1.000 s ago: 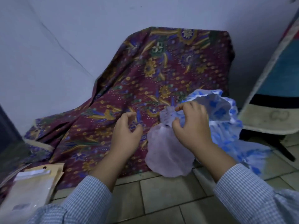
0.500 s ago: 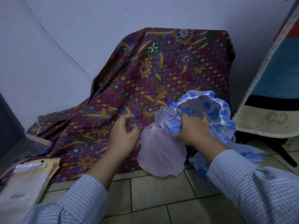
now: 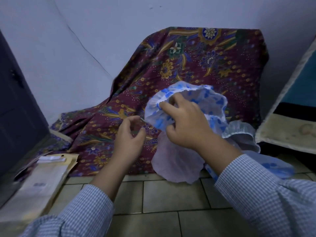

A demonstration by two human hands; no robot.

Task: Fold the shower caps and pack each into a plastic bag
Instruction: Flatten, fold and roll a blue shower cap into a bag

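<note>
My right hand grips a white shower cap with blue flowers by its ruffled rim, lifted over the batik cloth. Below it lies a pale lilac shower cap, hanging over the cloth's edge onto the tiles. Another blue-flowered cap lies at the right, partly behind my right sleeve. My left hand hovers just left of the caps with fingers loosely curled, holding nothing. A stack of plastic bags with brown backing lies at the lower left.
A maroon batik cloth drapes a low raised surface against the white wall. A dark cabinet side stands at the left. A rolled rug or mat leans at the right. Beige floor tiles run along the front.
My right hand has lifted the blue-flowered cap higher and turned its opening up. My left hand has stayed beside it, holding nothing.
</note>
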